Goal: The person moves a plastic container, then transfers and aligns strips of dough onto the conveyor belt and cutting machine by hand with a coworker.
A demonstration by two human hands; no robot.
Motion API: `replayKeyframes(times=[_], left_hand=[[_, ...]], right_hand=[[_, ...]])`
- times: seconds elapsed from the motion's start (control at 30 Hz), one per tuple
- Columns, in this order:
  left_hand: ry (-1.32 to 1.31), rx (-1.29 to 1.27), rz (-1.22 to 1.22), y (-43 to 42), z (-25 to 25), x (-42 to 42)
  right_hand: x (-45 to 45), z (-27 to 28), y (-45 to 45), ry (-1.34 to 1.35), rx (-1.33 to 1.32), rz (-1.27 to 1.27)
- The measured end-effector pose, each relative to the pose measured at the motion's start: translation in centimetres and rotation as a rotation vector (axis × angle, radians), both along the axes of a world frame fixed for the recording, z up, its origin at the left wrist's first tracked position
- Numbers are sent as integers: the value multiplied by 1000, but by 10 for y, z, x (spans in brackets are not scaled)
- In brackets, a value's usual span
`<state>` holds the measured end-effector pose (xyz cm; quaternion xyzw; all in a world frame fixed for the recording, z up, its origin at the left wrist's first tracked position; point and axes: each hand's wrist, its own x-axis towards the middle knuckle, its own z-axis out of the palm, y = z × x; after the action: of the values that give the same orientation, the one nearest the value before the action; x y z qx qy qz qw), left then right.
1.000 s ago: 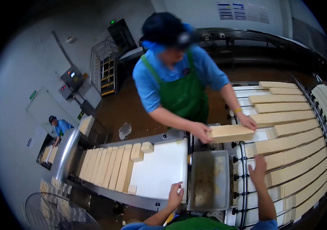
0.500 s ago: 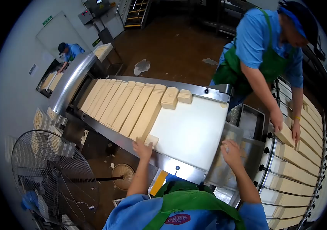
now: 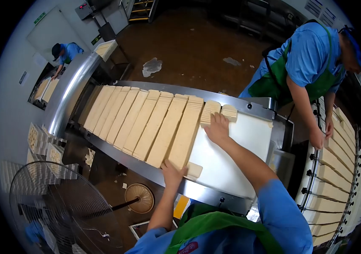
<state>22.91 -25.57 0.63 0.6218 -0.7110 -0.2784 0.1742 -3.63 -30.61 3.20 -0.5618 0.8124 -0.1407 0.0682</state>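
Long pale blocks (image 3: 159,122) lie side by side on the white belt (image 3: 227,148) in front of me. My left hand (image 3: 173,174) is at the near end of the rightmost long blocks, its fingers apart and touching them, with a small piece (image 3: 195,170) just to its right. My right hand (image 3: 218,128) reaches across the belt and rests, fingers spread, against a short block (image 3: 210,111) at the far side. Another short block (image 3: 230,112) sits right beside it.
On the right a co-worker (image 3: 311,63) bends over a second conveyor (image 3: 333,182) with more long blocks. A metal rail (image 3: 214,192) edges my belt. A fan (image 3: 66,207) and stacked trays (image 3: 38,139) stand at the left; another person (image 3: 66,53) is farther back.
My right hand has moved from beyond the belt's right end onto the short block. My left hand stays at the blocks' near ends. The row of blocks now reaches farther right in view.
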Motion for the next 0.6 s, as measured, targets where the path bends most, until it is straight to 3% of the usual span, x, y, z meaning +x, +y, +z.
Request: replayKeyframes(times=[0.27,0.33,0.5,0.6], left_hand=[[-225,207,-124,-11,21,-2],[-235,218,-144,-14,21,-2],[-205,114,-195,-10,11,0],[-169,206,-290,-7,24,-8]], right_hand=[[24,-13,-121,203,31,-149],[29,11,-124,62,323,-102],[22,18,-94,102,352,-178],[2,18,-55,139,276,-320]])
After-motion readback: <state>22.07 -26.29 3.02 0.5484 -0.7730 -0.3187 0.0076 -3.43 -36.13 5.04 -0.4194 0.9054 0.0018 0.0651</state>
